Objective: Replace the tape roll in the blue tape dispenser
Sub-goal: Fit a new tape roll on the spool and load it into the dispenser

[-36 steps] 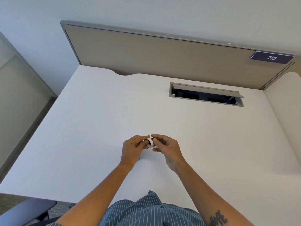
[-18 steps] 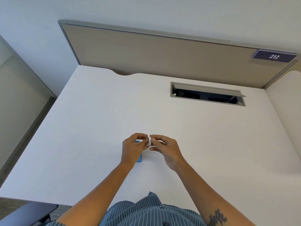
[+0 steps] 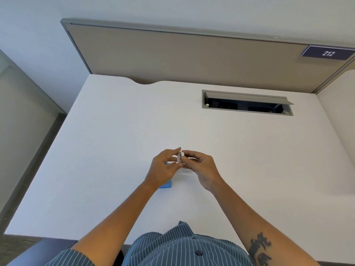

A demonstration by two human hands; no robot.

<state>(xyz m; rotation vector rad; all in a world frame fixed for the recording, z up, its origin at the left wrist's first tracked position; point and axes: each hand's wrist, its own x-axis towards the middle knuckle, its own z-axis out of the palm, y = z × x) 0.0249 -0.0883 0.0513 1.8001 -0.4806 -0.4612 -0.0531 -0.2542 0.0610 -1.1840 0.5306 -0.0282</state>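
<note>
A small white tape roll (image 3: 180,156) is held on edge above the white desk (image 3: 115,143), between my two hands. My right hand (image 3: 201,168) pinches the roll from the right with thumb and fingers. My left hand (image 3: 163,169) touches its left side with fingertips, the fingers partly spread. The blue tape dispenser (image 3: 166,184) lies on the desk under my left hand; only its near corner and a sliver by my fingers show.
A grey cable tray with its lid up (image 3: 247,103) is set into the desk at the back right. A tan partition panel (image 3: 192,58) with a "212" sign (image 3: 327,53) stands behind. The desk's left edge drops to the floor.
The left hand's fingers have spread and lifted, showing more of the blue dispenser beneath. The roll has turned edge-on between the hands.
</note>
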